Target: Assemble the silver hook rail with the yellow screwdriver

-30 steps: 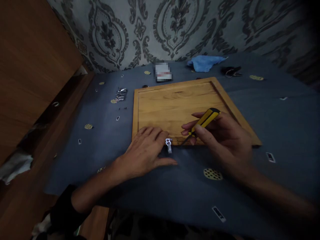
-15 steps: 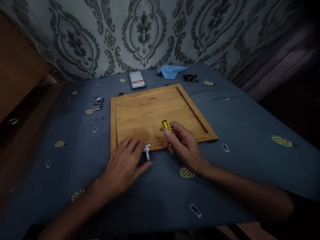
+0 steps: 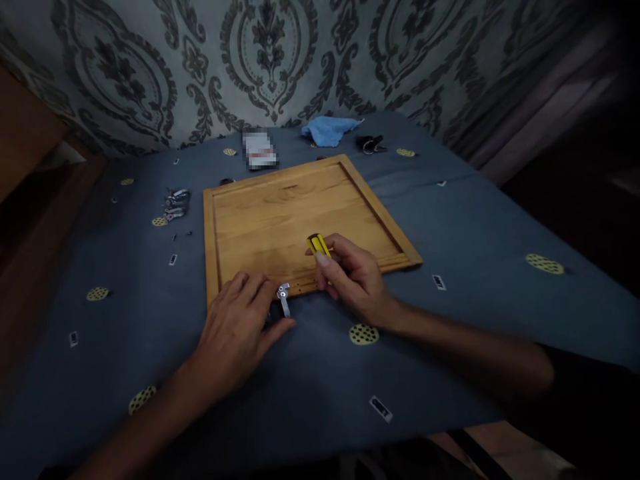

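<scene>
A square wooden board [image 3: 295,213] with a raised rim lies on a blue patterned cloth. My right hand [image 3: 353,277] is closed around a yellow-and-black screwdriver [image 3: 317,245] at the board's near edge, the handle standing upright. My left hand [image 3: 240,327] rests on the cloth at the near left corner of the board, its fingers pressing a small silver metal bracket [image 3: 283,297] against the board's edge. Small holes show in the rim just right of the bracket.
Several more metal brackets and screws [image 3: 175,203] lie on the cloth left of the board. Behind it are a small white box [image 3: 259,149], a blue rag [image 3: 327,129] and a dark bunch of keys [image 3: 371,143]. Patterned wallpaper stands behind; wooden furniture at left.
The view has swung right and pulled back, so the board sits further left. My right hand has turned the screwdriver from slanting to upright. My left hand stays on the bracket.
</scene>
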A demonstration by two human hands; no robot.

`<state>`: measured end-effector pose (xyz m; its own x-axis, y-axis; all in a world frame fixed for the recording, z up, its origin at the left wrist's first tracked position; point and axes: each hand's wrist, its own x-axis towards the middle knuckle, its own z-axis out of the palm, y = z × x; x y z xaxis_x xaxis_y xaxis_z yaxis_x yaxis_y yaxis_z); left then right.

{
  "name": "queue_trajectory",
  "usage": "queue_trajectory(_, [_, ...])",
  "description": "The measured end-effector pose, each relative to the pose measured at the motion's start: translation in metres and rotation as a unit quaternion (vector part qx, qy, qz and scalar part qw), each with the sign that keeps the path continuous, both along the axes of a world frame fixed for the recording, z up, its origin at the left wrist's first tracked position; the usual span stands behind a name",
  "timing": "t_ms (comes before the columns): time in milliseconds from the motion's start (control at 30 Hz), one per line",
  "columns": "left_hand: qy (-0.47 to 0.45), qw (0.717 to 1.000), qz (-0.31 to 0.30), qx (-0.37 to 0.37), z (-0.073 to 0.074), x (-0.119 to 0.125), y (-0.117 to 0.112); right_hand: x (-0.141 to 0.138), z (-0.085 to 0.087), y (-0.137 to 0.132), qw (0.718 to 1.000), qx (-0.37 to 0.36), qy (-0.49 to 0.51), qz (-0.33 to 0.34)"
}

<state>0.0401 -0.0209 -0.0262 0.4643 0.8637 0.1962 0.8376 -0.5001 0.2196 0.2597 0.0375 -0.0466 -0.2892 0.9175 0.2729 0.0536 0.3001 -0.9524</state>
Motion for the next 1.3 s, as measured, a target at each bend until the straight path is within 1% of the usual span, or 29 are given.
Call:
queue_trajectory(133, [-0.004, 1.0, -0.01, 0.025, -0.004, -0.003, 0.001, -0.001, 0.002, 0.001, 1.0, -0.011, 0.008, 0.011])
queue_trajectory(233, [0.005, 0.999, -0.019, 0.05, -0.005, -0.005, 0.002, -0.004, 0.007, 0.002, 0.999, -0.021, 0.023, 0.031])
queue_trajectory(367, [0.008, 0.998, -0.032, 0.054, -0.004, -0.006, 0.003, -0.012, 0.022, 0.0, 0.997, -0.022, 0.053, 0.046])
queue_trajectory(500, [-0.002, 0.997, -0.034, 0.065, -0.006, -0.008, 0.004, -0.018, 0.04, -0.008, 0.994, -0.007, 0.091, 0.059])
queue_trajectory(567, [0.002, 0.998, -0.026, 0.064, -0.006, -0.008, 0.004, -0.017, 0.044, -0.012, 0.994, 0.016, 0.089, 0.056])
queue_trajectory(633, [0.007, 0.998, -0.014, 0.053, -0.005, -0.006, 0.003, -0.014, 0.045, -0.014, 0.995, 0.063, 0.064, 0.037])
queue_trajectory(700, [-0.001, 0.999, -0.01, 0.034, -0.002, -0.004, 0.002, -0.01, 0.044, -0.014, 0.991, 0.131, 0.024, -0.014])
queue_trajectory(733, [-0.003, 1.0, -0.009, 0.021, 0.0, -0.003, 0.002, -0.008, 0.043, -0.013, 0.987, 0.159, -0.002, -0.036])
queue_trajectory(800, [-0.006, 1.0, 0.001, 0.006, 0.003, 0.0, 0.002, -0.004, 0.041, -0.011, 0.968, 0.236, -0.025, -0.083])
queue_trajectory(867, [-0.004, 1.0, 0.009, -0.013, 0.006, 0.002, 0.002, -0.001, 0.04, -0.01, 0.952, 0.278, -0.055, -0.116])
queue_trajectory(933, [-0.006, 0.999, 0.013, -0.029, 0.008, 0.003, 0.002, 0.002, 0.039, -0.009, 0.95, 0.279, -0.082, -0.116])
queue_trajectory(1067, [-0.009, 0.999, 0.019, -0.049, 0.01, 0.004, 0.002, 0.006, 0.037, -0.01, 0.946, 0.29, -0.114, -0.088])
queue_trajectory(1233, [-0.012, 0.998, 0.012, -0.055, 0.009, 0.005, 0.002, 0.005, 0.039, -0.011, 0.947, 0.293, -0.112, -0.07])
queue_trajectory(1300, [-0.02, 0.998, 0.01, -0.054, 0.01, 0.005, 0.002, 0.005, 0.041, -0.011, 0.946, 0.294, -0.126, -0.063])
